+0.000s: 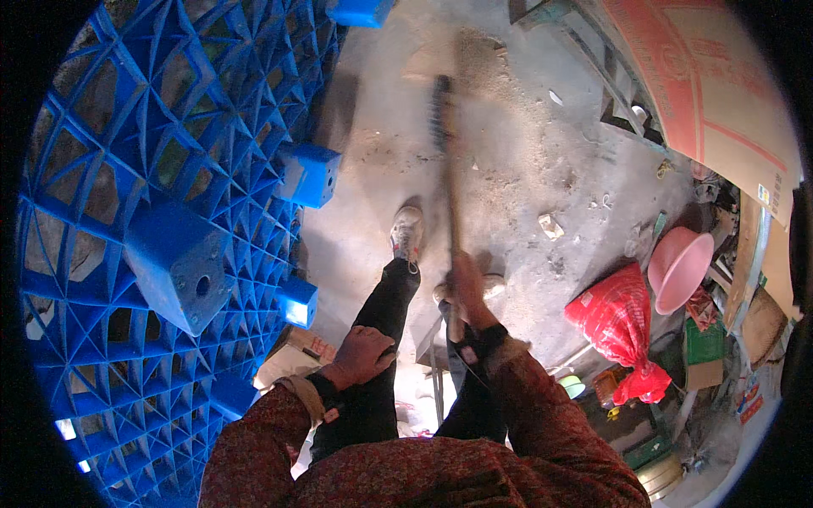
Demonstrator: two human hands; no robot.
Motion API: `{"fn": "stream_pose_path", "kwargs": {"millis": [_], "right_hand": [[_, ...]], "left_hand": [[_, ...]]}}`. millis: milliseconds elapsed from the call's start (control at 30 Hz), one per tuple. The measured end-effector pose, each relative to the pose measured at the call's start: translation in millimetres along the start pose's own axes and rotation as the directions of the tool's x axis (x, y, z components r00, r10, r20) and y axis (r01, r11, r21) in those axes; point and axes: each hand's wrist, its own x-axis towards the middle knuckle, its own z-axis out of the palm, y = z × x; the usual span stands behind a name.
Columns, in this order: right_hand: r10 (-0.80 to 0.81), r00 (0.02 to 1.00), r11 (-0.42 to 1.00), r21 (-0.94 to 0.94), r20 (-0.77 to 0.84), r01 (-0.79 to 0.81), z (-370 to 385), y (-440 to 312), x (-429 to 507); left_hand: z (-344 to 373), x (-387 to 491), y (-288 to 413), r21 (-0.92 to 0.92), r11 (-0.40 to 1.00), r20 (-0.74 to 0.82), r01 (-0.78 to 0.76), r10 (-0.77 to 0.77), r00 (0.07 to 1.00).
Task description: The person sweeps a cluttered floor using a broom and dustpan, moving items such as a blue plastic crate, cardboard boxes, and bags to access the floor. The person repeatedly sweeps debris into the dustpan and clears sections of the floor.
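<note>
My right hand [469,289] is closed around the wooden handle of a long-handled brush [452,190]. Motion blurs both the hand and the handle. The dark bristles [439,114] point left, low over the dusty concrete floor [527,190]. A short end of the handle shows below my fist. My left hand [361,355] lies on my left thigh, its fingers curled together, and I see nothing in it. Dark bands circle both wrists. One light shoe [406,232] stands just left of the handle; the other is partly hidden behind my right hand.
A blue plastic pallet [146,152] stands along the left, its block feet jutting toward me. At right are a knotted red bag [613,311], a pink basin [679,270] and a large cardboard box [730,82]. Paper scraps [550,227] and debris dot the floor.
</note>
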Motion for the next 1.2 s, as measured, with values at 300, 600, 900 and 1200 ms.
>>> {"fn": "stream_pose_path", "kwargs": {"millis": [300,600,900,1200], "right_hand": [[-0.206,0.972,0.972,0.142,0.112,0.190,76,29,17],[0.749,0.470,0.144,0.578,0.467,-0.803,-82,-26,-27],[0.388,0.836,0.586,0.597,0.387,-0.548,32,-4,175],[0.804,0.561,0.393,0.533,0.196,-0.749,-78,61,23]], "left_hand": [[1,2,5,-0.009,1.000,-0.062,0.000,-0.001,0.998],[-1,6,5,0.033,0.999,0.011,0.006,-0.006,1.000],[-2,5,3,0.014,0.999,-0.008,0.034,-0.034,0.999],[-7,9,7,0.013,1.000,-0.015,0.023,-0.023,1.000]]}}
